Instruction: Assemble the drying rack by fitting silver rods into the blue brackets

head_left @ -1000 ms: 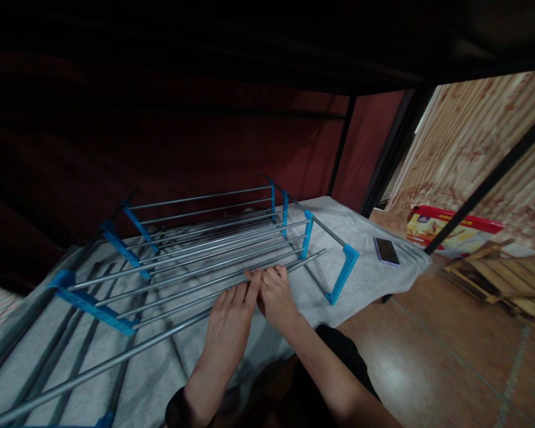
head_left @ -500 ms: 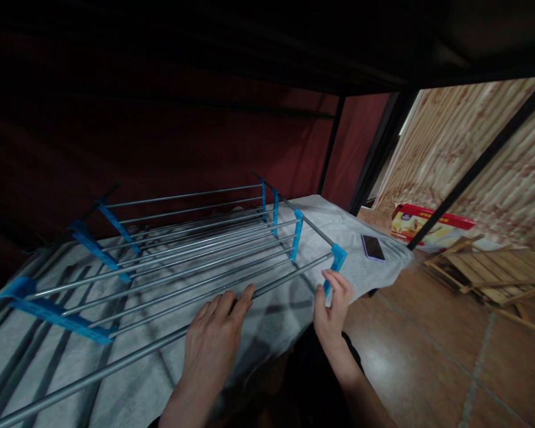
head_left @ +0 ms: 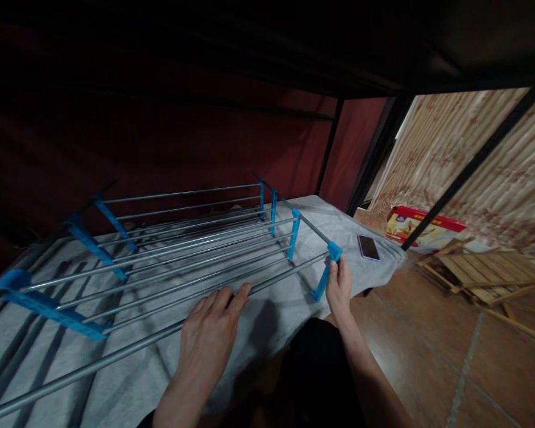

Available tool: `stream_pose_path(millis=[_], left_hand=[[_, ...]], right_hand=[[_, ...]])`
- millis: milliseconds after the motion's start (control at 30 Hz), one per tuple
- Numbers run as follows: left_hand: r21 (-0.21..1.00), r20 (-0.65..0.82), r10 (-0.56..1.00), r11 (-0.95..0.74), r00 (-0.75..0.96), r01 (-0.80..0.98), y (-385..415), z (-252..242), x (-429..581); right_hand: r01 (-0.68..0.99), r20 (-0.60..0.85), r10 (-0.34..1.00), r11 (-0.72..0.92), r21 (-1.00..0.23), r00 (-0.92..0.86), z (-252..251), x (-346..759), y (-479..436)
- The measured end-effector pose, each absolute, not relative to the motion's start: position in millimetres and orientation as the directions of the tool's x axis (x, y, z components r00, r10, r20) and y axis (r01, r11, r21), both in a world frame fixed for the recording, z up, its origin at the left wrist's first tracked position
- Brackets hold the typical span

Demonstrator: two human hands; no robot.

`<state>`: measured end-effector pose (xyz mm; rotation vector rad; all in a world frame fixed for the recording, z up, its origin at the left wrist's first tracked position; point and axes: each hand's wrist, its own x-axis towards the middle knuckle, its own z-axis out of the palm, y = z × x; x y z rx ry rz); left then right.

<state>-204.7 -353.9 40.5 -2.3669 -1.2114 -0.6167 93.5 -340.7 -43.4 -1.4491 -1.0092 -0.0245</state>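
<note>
A rack of grey metal rods [head_left: 196, 241] with blue plastic brackets [head_left: 294, 235] lies on a grey cloth [head_left: 267, 315]. My left hand [head_left: 214, 321] is wrapped over the long front rod [head_left: 129, 343], near its middle. At the rod's right end, my right hand [head_left: 339, 282] grips the blue corner bracket [head_left: 321, 280], its thumb and fingers just below the bracket's top. The undersides of both hands are hidden. Another blue bracket [head_left: 49, 306] holds the ends of several rods at the left.
A phone [head_left: 368, 247] lies on the cloth at the right. Beyond it are a red and yellow box [head_left: 423, 229] and a folded wooden piece [head_left: 490, 267] on the tiled floor [head_left: 410, 333]. Dark frame posts [head_left: 330, 148] stand behind and to the right.
My right hand has moved up slightly and closed on the corner bracket, where before its fingers were loosely curled beside it. My left hand stays on the rod. The view has shifted slightly.
</note>
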Motion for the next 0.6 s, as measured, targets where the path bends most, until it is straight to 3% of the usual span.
stream_pose_path(millis=[600], left_hand=[[-0.154,0.555,0.644,-0.542,0.526,0.826,-327,34,-186]], right_hand=[[0.573,0.597,0.458,0.210,-0.792,0.658,-41,96,-294]])
